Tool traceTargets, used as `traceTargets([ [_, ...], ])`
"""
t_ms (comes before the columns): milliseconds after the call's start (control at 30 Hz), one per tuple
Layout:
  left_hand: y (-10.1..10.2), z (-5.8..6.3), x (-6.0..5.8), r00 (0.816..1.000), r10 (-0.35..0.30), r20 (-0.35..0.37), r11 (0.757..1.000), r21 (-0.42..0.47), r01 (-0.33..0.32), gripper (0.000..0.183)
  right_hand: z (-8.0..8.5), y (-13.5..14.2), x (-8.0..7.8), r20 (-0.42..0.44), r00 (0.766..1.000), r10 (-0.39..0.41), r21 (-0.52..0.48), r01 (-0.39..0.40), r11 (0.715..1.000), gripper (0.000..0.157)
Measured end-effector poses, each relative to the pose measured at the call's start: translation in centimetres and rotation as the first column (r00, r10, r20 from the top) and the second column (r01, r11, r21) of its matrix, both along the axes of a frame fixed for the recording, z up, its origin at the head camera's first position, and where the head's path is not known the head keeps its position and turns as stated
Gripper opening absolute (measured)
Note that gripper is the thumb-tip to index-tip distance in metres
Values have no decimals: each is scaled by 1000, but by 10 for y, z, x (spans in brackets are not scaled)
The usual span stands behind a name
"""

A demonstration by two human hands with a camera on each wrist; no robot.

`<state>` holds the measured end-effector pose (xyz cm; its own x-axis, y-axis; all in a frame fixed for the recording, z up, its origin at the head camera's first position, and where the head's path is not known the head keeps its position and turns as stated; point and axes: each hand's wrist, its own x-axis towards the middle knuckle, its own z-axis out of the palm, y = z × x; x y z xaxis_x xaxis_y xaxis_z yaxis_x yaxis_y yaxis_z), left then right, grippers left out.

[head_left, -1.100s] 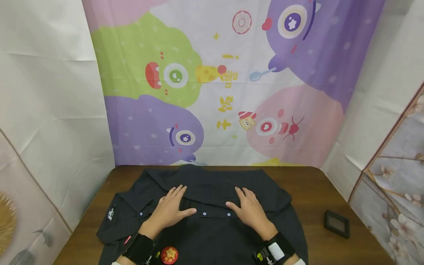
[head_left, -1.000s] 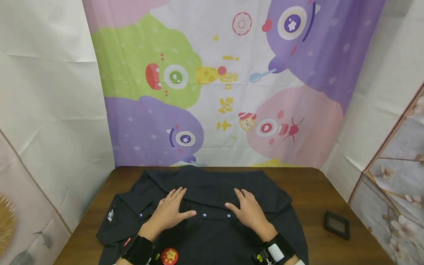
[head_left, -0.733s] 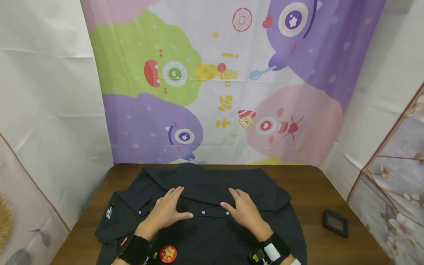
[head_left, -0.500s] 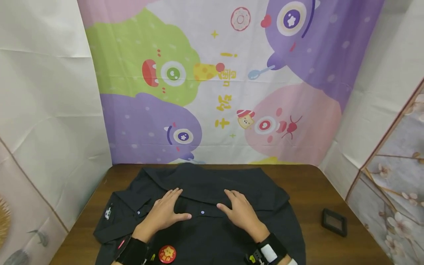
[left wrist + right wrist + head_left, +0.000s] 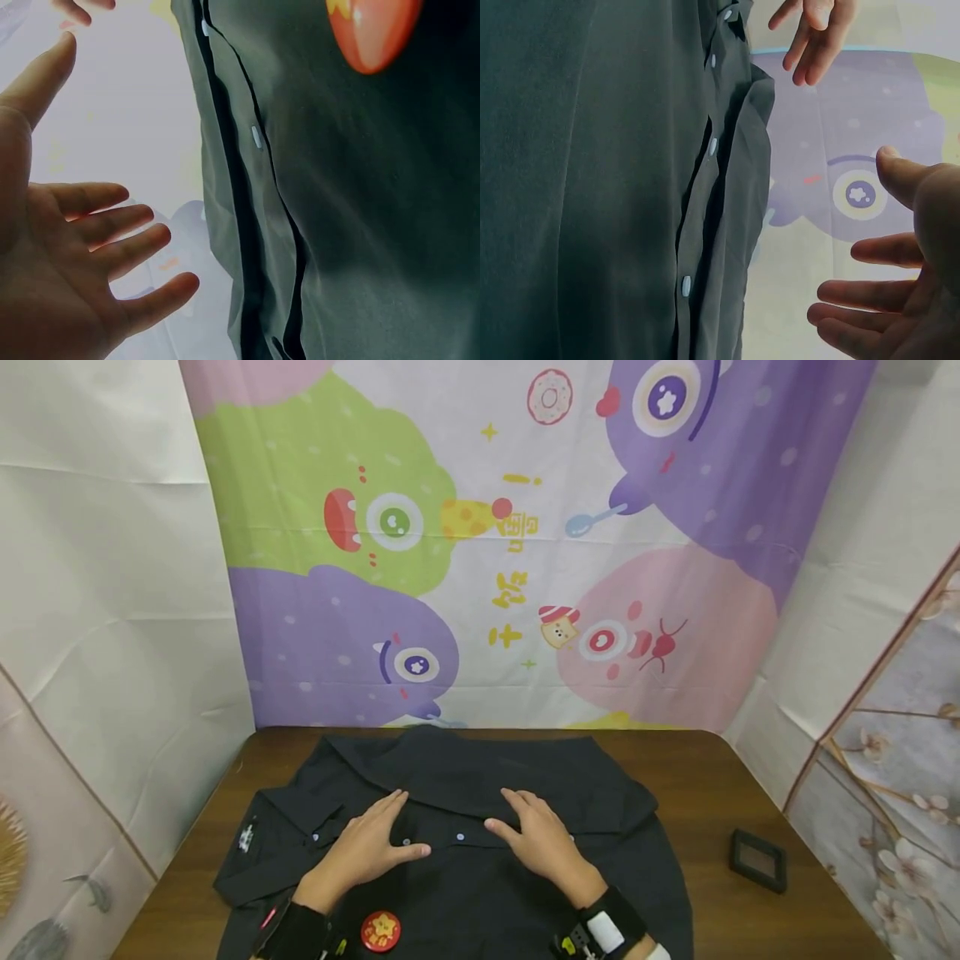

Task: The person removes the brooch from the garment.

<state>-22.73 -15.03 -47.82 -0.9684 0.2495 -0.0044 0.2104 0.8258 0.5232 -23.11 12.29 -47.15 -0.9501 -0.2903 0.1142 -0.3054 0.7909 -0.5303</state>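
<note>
A dark button-up shirt point(image 5: 465, 777) lies spread on the brown table, its upper part turned over and a row of small pale buttons point(image 5: 256, 137) showing. Above its left half is my left hand point(image 5: 365, 847), fingers spread and thumb pointing inward. My right hand point(image 5: 542, 843) is above the right half with its thumb out. In the wrist views, the left palm point(image 5: 67, 255) and right fingers point(image 5: 866, 300) appear apart from the cloth, holding nothing. A round red badge point(image 5: 381, 932) with a gold star sits on the shirt beside my left wrist.
A small black frame point(image 5: 757, 860) lies on the table point(image 5: 720, 793) to the right of the shirt. Behind the table hangs a cartoon-print cloth point(image 5: 495, 677). Black bands with devices circle both wrists. Pale hangings stand at both sides.
Both hands have shifted left over the shirt, the right one further, so the gap between them has narrowed slightly. The right hand now covers a button seen earlier. The shirt keeps its shape.
</note>
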Motion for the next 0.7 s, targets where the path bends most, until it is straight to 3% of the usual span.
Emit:
traceTargets([
  [700,-1,-3,14,1000,-10,4,1000,-13,10,91,-5,-8,7,-43,997,65,-5,-66,998,58],
])
